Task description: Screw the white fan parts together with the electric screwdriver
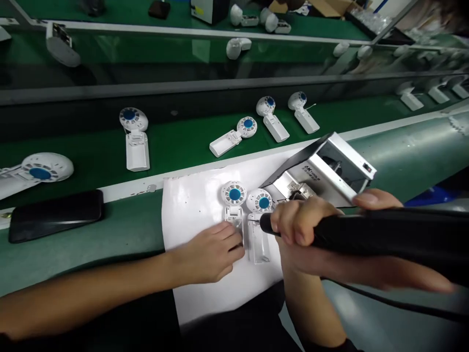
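Observation:
Two white handheld fans with blue centres lie side by side on a white sheet (198,305). Over the handle of the left fan (234,194), my left hand (210,252) is closed, its fingers curled and hiding part of it. My right hand (304,230) grips a black electric screwdriver (388,237), held nearly level. The thin bit points left, by the top of the right fan's (263,202) handle; whether it touches cannot be made out. Just behind my right hand stands a silver and black screw feeder (318,178), partly covered by the hand.
Several more fans, one of them a fan (137,142) at left, lie on the green conveyor belt (176,142) ahead. A black phone-like slab (56,215) rests at the belt's near edge. White parts (244,19) and boxes sit on the upper shelf. A cable (395,300) runs at lower right.

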`<state>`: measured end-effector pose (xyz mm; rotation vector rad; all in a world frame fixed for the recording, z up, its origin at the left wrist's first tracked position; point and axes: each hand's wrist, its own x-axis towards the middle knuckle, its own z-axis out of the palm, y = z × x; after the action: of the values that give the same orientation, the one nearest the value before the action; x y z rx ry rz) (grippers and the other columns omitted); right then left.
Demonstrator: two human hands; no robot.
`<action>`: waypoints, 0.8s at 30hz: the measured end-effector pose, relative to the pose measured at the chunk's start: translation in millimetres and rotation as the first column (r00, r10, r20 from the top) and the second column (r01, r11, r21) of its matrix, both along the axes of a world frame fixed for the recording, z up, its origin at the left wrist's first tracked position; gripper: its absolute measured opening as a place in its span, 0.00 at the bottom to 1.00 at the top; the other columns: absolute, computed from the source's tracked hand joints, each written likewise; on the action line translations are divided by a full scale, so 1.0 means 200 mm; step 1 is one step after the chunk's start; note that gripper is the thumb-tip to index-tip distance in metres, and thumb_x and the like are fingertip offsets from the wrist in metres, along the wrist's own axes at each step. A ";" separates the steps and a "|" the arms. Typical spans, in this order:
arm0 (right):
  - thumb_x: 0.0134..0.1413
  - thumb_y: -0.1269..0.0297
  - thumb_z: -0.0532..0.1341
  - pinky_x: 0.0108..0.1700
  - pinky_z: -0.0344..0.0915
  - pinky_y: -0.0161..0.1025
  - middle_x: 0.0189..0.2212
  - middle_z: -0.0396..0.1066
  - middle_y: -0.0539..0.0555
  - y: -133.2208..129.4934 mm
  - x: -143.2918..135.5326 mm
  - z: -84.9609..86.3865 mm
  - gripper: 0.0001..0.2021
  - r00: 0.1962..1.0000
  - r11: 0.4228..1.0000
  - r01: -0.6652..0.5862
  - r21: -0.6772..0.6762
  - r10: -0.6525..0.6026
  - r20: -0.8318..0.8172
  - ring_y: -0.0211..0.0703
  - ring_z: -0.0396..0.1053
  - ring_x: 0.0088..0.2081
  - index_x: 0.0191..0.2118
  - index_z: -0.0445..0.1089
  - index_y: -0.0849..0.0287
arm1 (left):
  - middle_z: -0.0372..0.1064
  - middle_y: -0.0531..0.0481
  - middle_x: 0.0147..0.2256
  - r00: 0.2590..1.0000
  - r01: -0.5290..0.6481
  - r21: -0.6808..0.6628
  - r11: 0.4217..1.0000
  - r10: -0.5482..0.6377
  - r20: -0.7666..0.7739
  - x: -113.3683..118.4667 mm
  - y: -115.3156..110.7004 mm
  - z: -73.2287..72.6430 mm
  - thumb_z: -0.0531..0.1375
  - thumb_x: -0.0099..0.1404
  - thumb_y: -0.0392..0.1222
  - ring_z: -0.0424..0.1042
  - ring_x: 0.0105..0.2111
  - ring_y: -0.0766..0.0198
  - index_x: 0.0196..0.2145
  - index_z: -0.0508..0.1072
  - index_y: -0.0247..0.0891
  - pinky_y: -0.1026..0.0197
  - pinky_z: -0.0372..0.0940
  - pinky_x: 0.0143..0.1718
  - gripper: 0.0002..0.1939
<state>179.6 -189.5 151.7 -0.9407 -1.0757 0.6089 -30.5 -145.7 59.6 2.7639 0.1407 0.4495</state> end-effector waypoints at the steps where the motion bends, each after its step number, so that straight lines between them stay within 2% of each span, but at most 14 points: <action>1: 0.66 0.24 0.58 0.18 0.63 0.41 0.18 0.61 0.40 0.04 -0.02 -0.01 0.26 0.999 0.997 -0.039 0.069 0.040 -0.017 0.42 0.57 0.13 0.56 0.72 0.34 | 0.73 0.44 0.44 0.999 0.028 0.005 1.000 -0.028 0.014 0.01 -0.03 -0.03 0.64 0.74 0.37 0.70 0.45 0.51 0.44 0.75 0.37 0.49 0.69 0.56 0.03; 4: 0.68 0.29 0.61 0.14 0.59 0.38 0.17 0.62 0.41 0.18 -0.11 -0.07 0.24 0.992 0.976 -0.099 0.194 0.111 -0.052 0.39 0.54 0.12 0.54 0.75 0.39 | 0.75 0.44 0.44 0.996 0.051 0.026 0.998 -0.053 0.074 0.03 -0.03 -0.07 0.63 0.77 0.40 0.72 0.47 0.51 0.43 0.75 0.37 0.49 0.67 0.59 0.04; 6: 0.66 0.33 0.66 0.13 0.56 0.37 0.17 0.62 0.39 0.25 -0.15 -0.11 0.22 0.987 0.970 -0.128 0.209 0.145 -0.069 0.37 0.51 0.11 0.53 0.76 0.41 | 0.75 0.43 0.45 0.995 0.045 0.046 0.998 -0.049 0.090 0.03 -0.01 -0.06 0.63 0.79 0.41 0.73 0.47 0.51 0.43 0.75 0.38 0.50 0.66 0.61 0.05; 9: 0.65 0.32 0.68 0.13 0.59 0.36 0.17 0.63 0.39 0.28 -0.19 -0.16 0.23 0.981 0.968 -0.164 0.192 0.181 -0.077 0.36 0.51 0.11 0.53 0.76 0.43 | 0.76 0.43 0.45 0.994 0.038 0.050 0.998 -0.043 0.102 0.04 -0.01 -0.04 0.63 0.78 0.41 0.74 0.48 0.51 0.43 0.75 0.38 0.50 0.65 0.62 0.05; 14: 0.65 0.32 0.68 0.15 0.59 0.36 0.17 0.65 0.37 0.29 -0.21 -0.20 0.24 0.977 0.977 -0.182 0.110 0.192 -0.089 0.36 0.54 0.12 0.51 0.70 0.44 | 0.77 0.44 0.45 0.992 0.041 0.018 0.999 -0.043 0.115 0.04 -0.01 -0.04 0.64 0.77 0.42 0.74 0.48 0.51 0.42 0.75 0.38 0.50 0.65 0.61 0.06; 18: 0.64 0.33 0.69 0.16 0.56 0.37 0.18 0.64 0.37 0.29 -0.23 -0.27 0.24 0.968 0.972 -0.233 0.041 0.236 -0.089 0.36 0.54 0.13 0.51 0.68 0.43 | 0.77 0.45 0.44 0.993 0.056 -0.009 0.998 -0.054 0.107 0.05 -0.01 -0.05 0.65 0.76 0.42 0.74 0.49 0.51 0.41 0.76 0.39 0.49 0.64 0.61 0.05; 22: 0.52 0.22 0.69 0.18 0.58 0.40 0.17 0.61 0.37 0.28 -0.23 -0.36 0.33 0.977 0.969 -0.210 -0.127 0.206 -0.045 0.38 0.58 0.15 0.45 0.68 0.45 | 0.77 0.44 0.44 0.993 0.067 -0.038 0.997 -0.063 0.097 0.04 -0.02 -0.05 0.64 0.77 0.41 0.73 0.49 0.51 0.40 0.75 0.40 0.48 0.65 0.59 0.05; 24: 0.48 0.21 0.71 0.18 0.58 0.40 0.16 0.61 0.38 0.28 -0.25 -0.39 0.35 0.978 0.964 -0.208 -0.163 0.200 -0.060 0.39 0.59 0.16 0.43 0.67 0.46 | 0.77 0.44 0.44 0.994 0.067 -0.044 0.997 -0.064 0.086 0.04 -0.02 -0.06 0.64 0.76 0.40 0.73 0.50 0.50 0.39 0.75 0.40 0.48 0.65 0.58 0.05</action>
<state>130.0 -133.5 73.6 -0.9647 -1.1034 0.8981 -23.1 -150.3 47.3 2.6899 0.0394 0.5381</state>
